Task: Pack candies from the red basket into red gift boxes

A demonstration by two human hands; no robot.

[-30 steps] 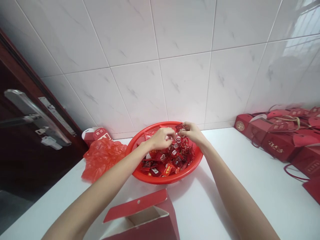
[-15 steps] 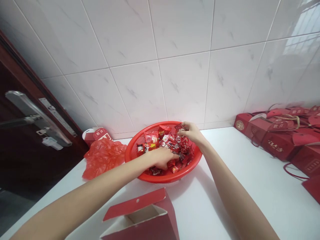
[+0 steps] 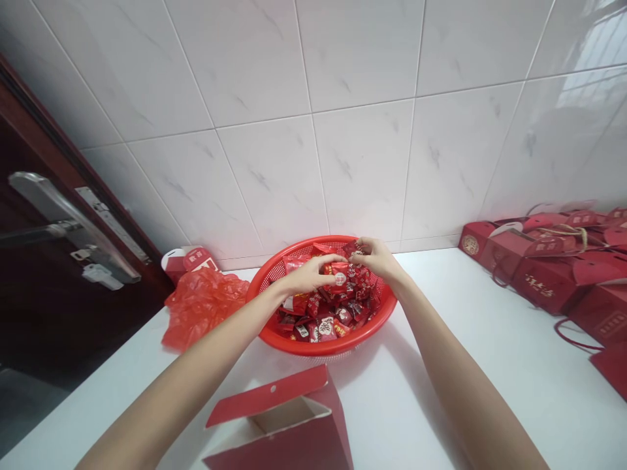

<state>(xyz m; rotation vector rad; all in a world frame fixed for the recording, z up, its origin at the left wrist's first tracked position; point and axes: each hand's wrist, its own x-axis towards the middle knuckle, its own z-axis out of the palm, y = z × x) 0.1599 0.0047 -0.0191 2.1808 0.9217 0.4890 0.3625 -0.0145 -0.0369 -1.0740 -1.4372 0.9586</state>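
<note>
A red plastic basket (image 3: 259, 329) holds many small wrapped candies (image 3: 326, 328), mostly red. Above the middle of the heap, my left hand (image 3: 313, 274) grips a red candy packet (image 3: 339, 277) with a pale round mark between thumb and fingers. At the basket's far right side, my right hand (image 3: 376, 256) pinches a dark red wrapped candy (image 3: 353, 249). In front of the basket stands a red cardboard box (image 3: 289, 444) with its top flap raised, its pale inside showing.
A crumpled red plastic bag (image 3: 203, 303) lies left of the basket, with a small red and white box (image 3: 189, 261) behind it. Several red gift boxes (image 3: 543, 274) with cord handles line the right side. A tiled wall (image 3: 362, 170) rises behind the white table (image 3: 421, 418); a dark door (image 3: 49, 287) is at left.
My left hand has risen from deep in the candies and moved back, now with a red candy packet in its fingers. My right hand has stayed almost where it was.
</note>
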